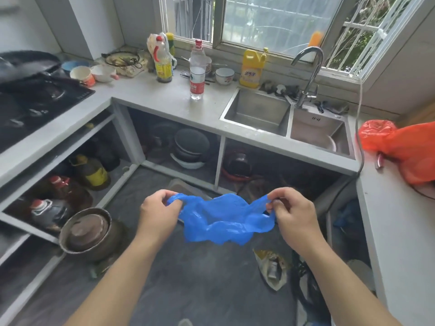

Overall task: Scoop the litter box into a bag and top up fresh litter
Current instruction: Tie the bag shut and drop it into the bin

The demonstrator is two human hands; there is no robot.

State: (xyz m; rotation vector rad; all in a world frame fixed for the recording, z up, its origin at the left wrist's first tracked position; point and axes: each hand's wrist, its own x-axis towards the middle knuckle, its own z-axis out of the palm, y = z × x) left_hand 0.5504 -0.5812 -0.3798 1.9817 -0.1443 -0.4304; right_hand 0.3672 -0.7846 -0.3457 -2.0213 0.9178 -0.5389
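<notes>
The left hand (160, 209) and right hand (290, 211) each pinch one end of a crumpled blue bag (223, 218), stretching it between them at waist height above the floor (188, 290). Its long axis runs left to right, both hands equally near, so opening it looks a matter of pulling apart. No litter box shows; the bench (169, 97) and sink (256, 111) lie beyond.

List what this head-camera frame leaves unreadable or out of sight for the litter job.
- Litter box, scoop, fresh litter: none shows in the head view.
- Blue bag: crumpled between left hand and right hand; whether its mouth is open yet cannot be told.
- Orange bag: cut off by the right edge; contents hidden.
- Shelves under the counter: dark and blurred, jugs and pots only roughly readable.
</notes>
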